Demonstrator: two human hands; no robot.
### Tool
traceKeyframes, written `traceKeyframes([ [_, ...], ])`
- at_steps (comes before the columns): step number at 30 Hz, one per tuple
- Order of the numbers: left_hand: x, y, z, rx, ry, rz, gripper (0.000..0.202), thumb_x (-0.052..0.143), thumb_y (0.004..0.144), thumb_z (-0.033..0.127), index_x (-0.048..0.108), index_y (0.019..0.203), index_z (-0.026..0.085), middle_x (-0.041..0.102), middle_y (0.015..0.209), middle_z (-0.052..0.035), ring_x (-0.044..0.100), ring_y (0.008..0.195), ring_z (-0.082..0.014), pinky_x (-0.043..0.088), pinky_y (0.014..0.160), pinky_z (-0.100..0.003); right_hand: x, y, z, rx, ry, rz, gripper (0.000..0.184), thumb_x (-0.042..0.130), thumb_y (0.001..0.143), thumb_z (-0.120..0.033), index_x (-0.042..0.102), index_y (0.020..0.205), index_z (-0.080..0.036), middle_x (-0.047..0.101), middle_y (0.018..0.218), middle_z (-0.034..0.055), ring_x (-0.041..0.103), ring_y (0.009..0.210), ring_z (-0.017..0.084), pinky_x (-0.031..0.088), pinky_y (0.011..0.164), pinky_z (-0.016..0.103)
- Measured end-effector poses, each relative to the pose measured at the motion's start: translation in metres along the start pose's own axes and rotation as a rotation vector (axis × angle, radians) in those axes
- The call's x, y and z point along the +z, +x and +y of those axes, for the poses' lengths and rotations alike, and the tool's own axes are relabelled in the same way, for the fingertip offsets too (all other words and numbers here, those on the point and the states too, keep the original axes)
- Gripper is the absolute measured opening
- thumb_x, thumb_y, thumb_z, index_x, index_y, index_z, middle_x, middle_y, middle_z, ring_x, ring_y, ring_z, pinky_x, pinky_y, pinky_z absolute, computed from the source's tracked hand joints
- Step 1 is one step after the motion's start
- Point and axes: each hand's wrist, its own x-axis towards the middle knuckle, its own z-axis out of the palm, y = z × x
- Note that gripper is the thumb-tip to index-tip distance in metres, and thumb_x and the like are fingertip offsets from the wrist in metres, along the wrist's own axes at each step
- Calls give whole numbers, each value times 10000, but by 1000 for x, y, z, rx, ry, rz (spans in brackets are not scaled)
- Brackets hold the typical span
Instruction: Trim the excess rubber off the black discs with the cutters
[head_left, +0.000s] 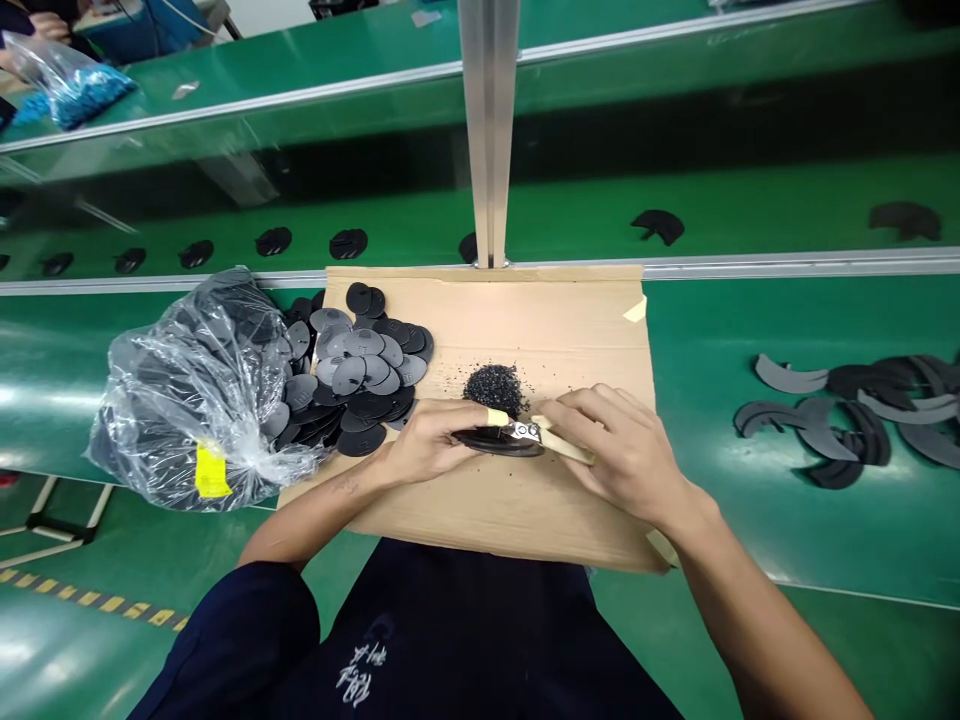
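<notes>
My left hand point(424, 438) is closed on a dark round plastic part point(499, 447), held at its left side over the cardboard sheet point(555, 330). A pale yellow finger cot covers one of its fingertips. My right hand point(622, 450) is wrapped round nippers point(526, 431) with cream-coloured handles. The metal jaws are at the upper right edge of the part; whether they are closed on it I cannot tell. Just beyond both hands lies a heap of tiny black plastic scraps point(491, 388).
Left of my hands are piled black and grey discs point(364, 372) and a clear plastic bag point(195, 390) of dark parts. Crescent-shaped parts point(847, 420) lie right. Behind stands a metal post point(490, 130); dark parts point(349, 243) rest on the green belt. Another person's hand point(49, 27) shows top left.
</notes>
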Motion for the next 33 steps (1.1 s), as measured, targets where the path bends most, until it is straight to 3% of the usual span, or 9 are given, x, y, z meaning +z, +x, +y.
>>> traceKeyframes([
  [8, 0, 0, 0, 18, -11, -22, 228, 678, 962, 215, 732, 1176, 158, 788, 995, -118, 765, 832, -171, 624, 718, -240, 0, -1, -4, -50, -217, 56, 217, 521, 997, -106, 686, 1096, -204, 687, 796, 10, 558, 665, 151, 409, 581, 295],
  [12, 1, 3, 4, 28, -29, -55, 214, 668, 966, 213, 715, 1167, 159, 774, 940, -98, 741, 794, -161, 594, 692, -235, 4, -3, -6, -23, -88, 76, 211, 516, 994, -86, 696, 1040, -188, 677, 763, 7, 577, 643, 139, 402, 553, 276],
  [15, -8, 6, 7, 38, 48, -186, 156, 600, 993, 186, 687, 1118, 154, 739, 911, -82, 700, 799, -162, 563, 710, -252, 6, -5, -4, 70, 97, 54, 205, 496, 1021, -135, 687, 1080, -183, 693, 810, 29, 617, 672, 143, 439, 584, 261],
  [18, -32, 14, -2, 20, 255, -374, 152, 506, 1019, 184, 636, 1091, 154, 690, 956, -89, 666, 891, -196, 548, 781, -293, 7, -11, 4, 206, 109, -6, 197, 517, 1043, -260, 666, 1149, -186, 707, 882, 60, 639, 714, 176, 465, 609, 278],
  [21, -69, 36, -29, -122, 564, -459, 132, 503, 1018, 231, 604, 1064, 161, 636, 1007, -96, 629, 954, -230, 536, 838, -335, 14, -24, 13, 264, -9, -46, 303, 534, 1037, -446, 651, 1155, -193, 699, 900, 78, 649, 770, 232, 481, 627, 317],
  [25, -124, 85, -88, -487, 959, -362, 187, 473, 1006, 189, 604, 1125, 127, 599, 1154, -157, 575, 1136, -302, 485, 999, -436, 35, -40, 21, 253, -107, -62, 302, 459, 1054, -406, 637, 1189, -204, 700, 1043, 111, 650, 850, 261, 522, 711, 376],
  [29, -160, 127, -145, -618, 1018, -239, 307, 407, 1016, 140, 573, 1263, 63, 552, 1294, -233, 531, 1247, -345, 446, 1057, -512, 51, -50, 21, 264, -213, 15, 307, 465, 1039, -374, 620, 1239, -202, 680, 1007, 118, 626, 843, 278, 516, 706, 402],
  [33, -175, 145, -188, -729, 917, -283, 336, 607, 994, 286, 589, 1280, 111, 627, 1242, -140, 628, 1124, -262, 528, 994, -460, 55, -55, 19, 272, -263, 62, 332, 484, 1031, -378, 593, 1292, -204, 666, 994, 116, 618, 840, 281, 507, 682, 399],
])
